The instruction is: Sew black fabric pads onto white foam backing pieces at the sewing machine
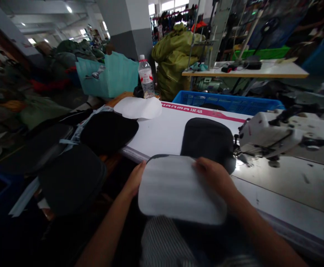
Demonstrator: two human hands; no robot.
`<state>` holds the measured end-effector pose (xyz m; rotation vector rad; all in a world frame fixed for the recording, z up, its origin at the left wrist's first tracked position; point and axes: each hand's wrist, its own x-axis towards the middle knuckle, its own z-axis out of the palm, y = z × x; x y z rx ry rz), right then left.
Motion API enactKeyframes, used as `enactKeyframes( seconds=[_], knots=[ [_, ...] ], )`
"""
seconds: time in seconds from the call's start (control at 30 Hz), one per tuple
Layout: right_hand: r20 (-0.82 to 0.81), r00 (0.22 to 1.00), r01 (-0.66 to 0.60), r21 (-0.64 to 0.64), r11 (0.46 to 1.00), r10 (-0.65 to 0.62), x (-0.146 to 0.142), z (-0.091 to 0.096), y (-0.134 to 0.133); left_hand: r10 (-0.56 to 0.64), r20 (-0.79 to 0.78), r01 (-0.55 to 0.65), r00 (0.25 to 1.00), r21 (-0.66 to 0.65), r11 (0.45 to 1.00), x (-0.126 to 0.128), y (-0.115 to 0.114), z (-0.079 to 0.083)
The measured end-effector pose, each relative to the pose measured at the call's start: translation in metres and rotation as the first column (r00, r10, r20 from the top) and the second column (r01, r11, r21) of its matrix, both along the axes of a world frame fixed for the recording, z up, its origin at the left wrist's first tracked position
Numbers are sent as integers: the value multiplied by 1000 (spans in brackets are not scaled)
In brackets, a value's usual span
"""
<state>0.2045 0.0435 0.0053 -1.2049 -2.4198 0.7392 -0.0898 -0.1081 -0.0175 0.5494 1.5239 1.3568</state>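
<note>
Between my two hands is a white rounded panel (173,189), with a thin dark edge showing along its top. My left hand (137,177) grips its left edge. Across the upper right corner, my right hand (210,174) is closed on the same panel, its fingers slightly blurred. Just beyond, a black rounded panel (206,139) lies on the white sewing table (164,133), its right edge near the needle area of the sewing machine (284,133). Another white piece (138,107) lies at the table's far left corner.
Stacks of dark panels (70,178) tied with pale strips stand at the left, beside a black piece (109,131). A plastic bottle (146,78) stands behind the table's far left corner. The blue crate (225,102) sits along the far edge, with olive sacks (175,55) beyond.
</note>
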Motion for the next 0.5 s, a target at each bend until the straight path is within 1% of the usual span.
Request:
enactKeyframes(
  seconds=[0.07, 0.17, 0.33, 0.43, 0.5],
  knots=[
    [2, 1000, 5, 34, 999, -5, -2, -5, 0, -65, 9, 65, 998, 13, 998, 1, -1, 6],
    [-9, 999, 36, 69, 997, -35, 5, -8, -7, -136, 18, 136, 991, 11, 991, 3, -2, 14],
    [-67, 991, 125, 83, 989, -120, 20, -14, -22, -204, 9, 204, 979, -31, 979, 9, 4, 16],
    [-121, 979, 171, 67, 983, -162, 23, -18, -28, -223, -79, 216, 972, -88, 972, 11, 10, 16],
    [-158, 963, 232, 67, 971, -219, 28, -16, -35, -209, -207, 183, 956, -137, 973, 12, 8, 20]
  ],
)
